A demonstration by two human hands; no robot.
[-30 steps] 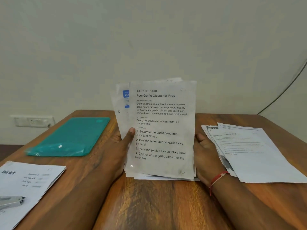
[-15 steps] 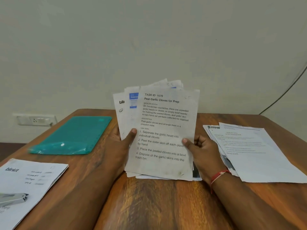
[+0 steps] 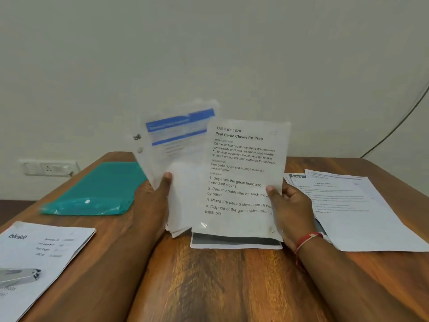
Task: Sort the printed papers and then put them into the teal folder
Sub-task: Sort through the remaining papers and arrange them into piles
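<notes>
Spanning all, one wooden table [image 3: 209,287], two paper piles, right pile [image 3: 362,217] beside right hand [image 3: 290,212], left pile [image 3: 41,247] near-left of left hand [image 3: 155,205], one teal folder [image 3: 99,189] beyond it, left hand gripping a blurred fan of sheets [image 3: 176,145], right hand pinching one garlic sheet [image 3: 243,173], one stapler [image 3: 18,276]
</notes>
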